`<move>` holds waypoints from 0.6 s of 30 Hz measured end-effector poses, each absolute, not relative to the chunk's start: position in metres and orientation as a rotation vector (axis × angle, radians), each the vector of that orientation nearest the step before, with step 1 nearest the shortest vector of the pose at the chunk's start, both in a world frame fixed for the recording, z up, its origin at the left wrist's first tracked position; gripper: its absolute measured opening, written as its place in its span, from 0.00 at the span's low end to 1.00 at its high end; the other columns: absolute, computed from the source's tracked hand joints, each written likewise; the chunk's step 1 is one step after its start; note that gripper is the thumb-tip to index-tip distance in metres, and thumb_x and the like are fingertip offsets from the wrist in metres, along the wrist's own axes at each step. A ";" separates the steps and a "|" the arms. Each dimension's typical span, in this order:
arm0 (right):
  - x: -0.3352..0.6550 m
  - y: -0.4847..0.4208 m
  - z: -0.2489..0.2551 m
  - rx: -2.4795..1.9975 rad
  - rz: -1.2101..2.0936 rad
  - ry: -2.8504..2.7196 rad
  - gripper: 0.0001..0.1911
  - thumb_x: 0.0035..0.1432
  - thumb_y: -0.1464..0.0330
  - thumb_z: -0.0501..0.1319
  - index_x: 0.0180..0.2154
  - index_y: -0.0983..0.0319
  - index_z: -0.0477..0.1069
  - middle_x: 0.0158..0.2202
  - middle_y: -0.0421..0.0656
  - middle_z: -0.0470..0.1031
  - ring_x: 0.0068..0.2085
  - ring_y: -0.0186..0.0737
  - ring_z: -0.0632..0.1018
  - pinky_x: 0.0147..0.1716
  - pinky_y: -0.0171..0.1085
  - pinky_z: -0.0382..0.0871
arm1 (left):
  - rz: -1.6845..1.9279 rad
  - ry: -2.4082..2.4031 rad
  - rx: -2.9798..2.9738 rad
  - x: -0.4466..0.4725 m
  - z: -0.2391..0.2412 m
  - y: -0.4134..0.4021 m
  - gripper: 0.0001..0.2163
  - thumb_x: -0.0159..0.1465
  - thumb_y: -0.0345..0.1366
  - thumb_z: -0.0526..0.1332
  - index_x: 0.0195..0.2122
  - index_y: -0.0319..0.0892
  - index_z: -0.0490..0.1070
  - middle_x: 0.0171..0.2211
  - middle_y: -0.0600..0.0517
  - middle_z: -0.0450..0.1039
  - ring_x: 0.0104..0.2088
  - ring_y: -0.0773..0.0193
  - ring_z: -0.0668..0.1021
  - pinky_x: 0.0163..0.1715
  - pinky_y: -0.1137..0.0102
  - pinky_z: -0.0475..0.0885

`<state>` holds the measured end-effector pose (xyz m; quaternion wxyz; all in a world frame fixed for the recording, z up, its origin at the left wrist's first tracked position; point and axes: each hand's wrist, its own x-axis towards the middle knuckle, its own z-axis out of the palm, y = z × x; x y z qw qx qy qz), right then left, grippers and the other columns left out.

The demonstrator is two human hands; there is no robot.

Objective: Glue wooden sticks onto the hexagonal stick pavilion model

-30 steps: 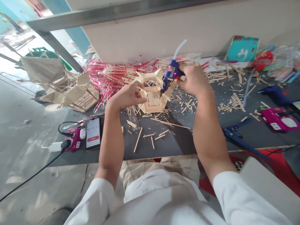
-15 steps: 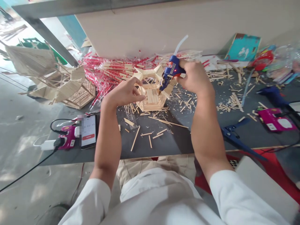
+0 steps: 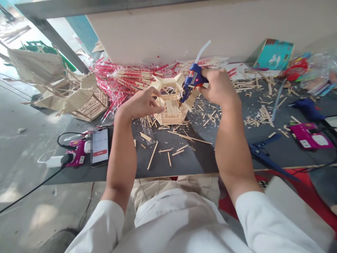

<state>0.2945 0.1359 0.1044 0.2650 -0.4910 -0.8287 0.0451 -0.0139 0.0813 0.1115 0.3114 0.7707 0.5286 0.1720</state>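
In the middle of the table stands a small model house (image 3: pixel 172 118) built of thin wooden sticks, with a many-sided base. My left hand (image 3: pixel 143 102) is at its left side, thumb and curled fingers around the edge; the fingertips are partly hidden. My right hand (image 3: pixel 219 86) grips a blue glue gun (image 3: pixel 193 79) with a lit red light. A clear glue stick (image 3: pixel 203 50) pokes out of its back end. The nozzle points down and touches or nearly touches the stick panel on the model's right side.
A larger stick model (image 3: pixel 76 95) stands at the left, near bundles of sticks in red-marked wrappers (image 3: pixel 126 79). A phone (image 3: pixel 100 147) and a pink power strip (image 3: pixel 77 153) lie front left. Cut sticks (image 3: pixel 189 137), a blue cutter (image 3: pixel 263 151) and another glue gun (image 3: pixel 308 107) are rightward.
Both hands and the glue gun stay almost in place, with the nozzle at the same panel. The whole view has shifted very slightly.
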 end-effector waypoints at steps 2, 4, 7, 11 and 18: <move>0.295 0.136 0.105 -1.337 0.098 -2.243 0.11 0.58 0.65 0.64 0.44 0.52 0.77 0.46 0.47 0.84 0.50 0.63 0.81 0.48 0.55 0.72 | 0.448 1.401 2.028 -0.014 0.111 0.081 0.26 0.59 0.43 0.72 0.56 0.43 0.68 0.34 0.51 0.83 0.30 0.63 0.81 0.31 0.68 0.71; 0.296 0.135 0.105 -1.348 0.078 -2.242 0.12 0.58 0.64 0.63 0.45 0.51 0.77 0.47 0.47 0.85 0.51 0.64 0.81 0.49 0.55 0.71 | 0.444 1.403 2.029 -0.015 0.110 0.082 0.26 0.59 0.43 0.72 0.56 0.43 0.69 0.34 0.51 0.83 0.30 0.62 0.81 0.31 0.67 0.70; 0.296 0.133 0.106 -1.360 0.080 -2.236 0.14 0.58 0.63 0.63 0.47 0.49 0.77 0.49 0.45 0.85 0.53 0.65 0.80 0.49 0.56 0.71 | 0.450 1.402 2.036 -0.016 0.108 0.083 0.26 0.59 0.43 0.73 0.56 0.44 0.69 0.34 0.51 0.83 0.31 0.61 0.82 0.31 0.67 0.71; 0.295 0.131 0.108 -1.386 0.128 -2.215 0.16 0.57 0.61 0.63 0.49 0.46 0.77 0.50 0.43 0.85 0.54 0.65 0.79 0.49 0.58 0.71 | 0.458 1.407 2.033 -0.016 0.108 0.083 0.26 0.59 0.44 0.73 0.56 0.45 0.70 0.35 0.51 0.82 0.33 0.60 0.82 0.32 0.67 0.71; 0.290 0.120 0.118 -1.475 0.210 -2.140 0.18 0.56 0.54 0.63 0.49 0.42 0.77 0.50 0.41 0.85 0.59 0.68 0.77 0.47 0.58 0.71 | 0.444 1.423 2.019 -0.014 0.112 0.081 0.27 0.58 0.43 0.74 0.56 0.45 0.70 0.34 0.52 0.81 0.32 0.60 0.81 0.33 0.66 0.71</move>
